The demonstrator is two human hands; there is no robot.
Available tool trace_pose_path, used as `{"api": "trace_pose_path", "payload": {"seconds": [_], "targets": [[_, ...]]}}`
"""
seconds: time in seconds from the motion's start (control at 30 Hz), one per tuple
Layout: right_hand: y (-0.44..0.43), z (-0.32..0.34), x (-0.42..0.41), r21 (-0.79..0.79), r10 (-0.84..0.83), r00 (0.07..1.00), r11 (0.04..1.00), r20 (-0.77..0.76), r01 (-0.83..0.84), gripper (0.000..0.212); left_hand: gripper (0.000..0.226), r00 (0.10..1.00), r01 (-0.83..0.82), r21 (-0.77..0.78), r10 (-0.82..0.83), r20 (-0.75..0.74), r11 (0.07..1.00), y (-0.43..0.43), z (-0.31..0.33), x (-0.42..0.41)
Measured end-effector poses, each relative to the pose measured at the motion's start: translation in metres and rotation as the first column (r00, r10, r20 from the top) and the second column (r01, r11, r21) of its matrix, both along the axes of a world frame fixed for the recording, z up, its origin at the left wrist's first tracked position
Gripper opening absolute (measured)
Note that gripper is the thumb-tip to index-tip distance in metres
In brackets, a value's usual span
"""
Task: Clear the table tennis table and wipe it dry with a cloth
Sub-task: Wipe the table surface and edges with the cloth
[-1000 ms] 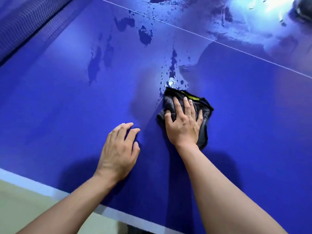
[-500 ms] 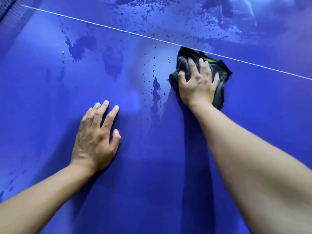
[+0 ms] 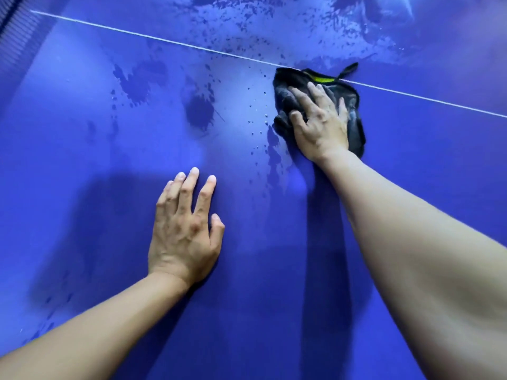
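Plainly, the cloth (image 3: pixel 355 127) is a soft, light, limp thing: dark grey, bunched into a rumpled pad, and probably damp by now, so it would sag and unfold if lifted by one corner. It lies in the upper right of the frame on the blue table (image 3: pixel 82 160), with its top edge touching the white line (image 3: pixel 164 41) that crosses the surface.

The right hand (image 3: pixel 318 124) lies on the cloth with fingers spread and nearly straight, pressing down rather than clutching. That broad palm hold looks right for wiping, since it keeps the folds under control. The left hand (image 3: pixel 183 229) rests flat on bare table at lower centre, fingers extended, holding nothing.

The wad has no strong long axis. It reads slightly taller than wide, running from the line down toward the wrist. A small loop tab (image 3: pixel 348 69) sticks out toward the upper right, beside a yellow-green label (image 3: pixel 323 78).

Water patches (image 3: pixel 199 113) and droplets remain left of the cloth and above the line, and the wet surface will likely let the cloth slide easily.
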State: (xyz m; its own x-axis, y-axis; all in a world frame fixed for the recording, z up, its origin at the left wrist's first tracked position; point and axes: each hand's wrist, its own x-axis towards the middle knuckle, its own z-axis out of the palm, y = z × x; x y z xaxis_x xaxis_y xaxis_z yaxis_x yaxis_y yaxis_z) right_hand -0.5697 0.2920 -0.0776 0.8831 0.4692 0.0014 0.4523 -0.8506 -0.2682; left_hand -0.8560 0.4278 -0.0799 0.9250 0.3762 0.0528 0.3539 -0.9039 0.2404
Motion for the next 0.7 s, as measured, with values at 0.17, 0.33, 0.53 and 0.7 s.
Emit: {"api": "trace_pose_path", "payload": {"seconds": [0.17, 0.33, 0.53, 0.7], "targets": [[0.008, -0.002, -0.071, 0.013, -0.006, 1.0, 1.0, 0.025, 0.005, 0.052, 0.06, 1.0, 0.003, -0.017, -0.002, 0.006, 1.0, 0.002, -0.003, -0.001], [0.0, -0.006, -0.151, 0.026, -0.007, 0.998, 1.0, 0.057, 0.006, 0.058, 0.061, 0.997, 0.013, -0.117, -0.005, 0.071, 0.993, 0.005, -0.004, 0.0], [-0.03, -0.007, -0.249, 0.021, -0.003, 0.998, 1.0, 0.067, 0.001, 0.058, 0.061, 0.993, 0.107, -0.152, -0.097, 0.071, 0.983, 0.013, 0.002, -0.016], [-0.054, -0.006, -0.338, 0.04, -0.016, 0.999, 0.999, 0.044, 0.014, 0.058, 0.058, 0.976, 0.216, -0.013, -0.216, 0.023, 0.976, 0.003, 0.003, -0.107]]}}
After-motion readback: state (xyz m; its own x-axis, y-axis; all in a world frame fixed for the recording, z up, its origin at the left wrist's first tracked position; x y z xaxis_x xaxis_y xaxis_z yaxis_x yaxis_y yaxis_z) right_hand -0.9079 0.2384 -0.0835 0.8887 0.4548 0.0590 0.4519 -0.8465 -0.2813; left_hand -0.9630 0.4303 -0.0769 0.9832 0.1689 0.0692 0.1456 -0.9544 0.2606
